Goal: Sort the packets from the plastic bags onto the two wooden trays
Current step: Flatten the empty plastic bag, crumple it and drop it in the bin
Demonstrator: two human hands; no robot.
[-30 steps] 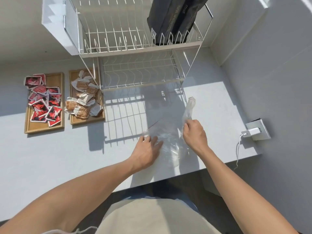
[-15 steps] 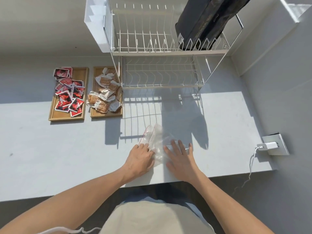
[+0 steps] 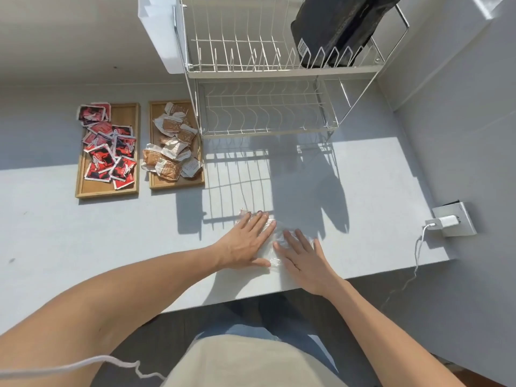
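A clear plastic bag [image 3: 275, 248] lies flattened on the grey counter near its front edge. My left hand [image 3: 247, 241] and my right hand [image 3: 303, 259] both press flat on it, fingers spread, side by side. The bag looks empty. At the back left, one wooden tray [image 3: 127, 118] holds several red packets [image 3: 107, 152]. Right beside it, a second wooden tray [image 3: 156, 185] holds several brown and white packets [image 3: 171, 146].
A two-tier wire dish rack [image 3: 265, 107] stands at the back centre with a black bag [image 3: 335, 26] on its upper tier. A wall socket with a white charger [image 3: 446, 220] and cable sits at the right. The counter's front edge [image 3: 307, 287] runs just below my hands.
My right hand let go of the raised bag end. The bag went from partly lifted to folded flat, and both hands now press down on it with open palms.
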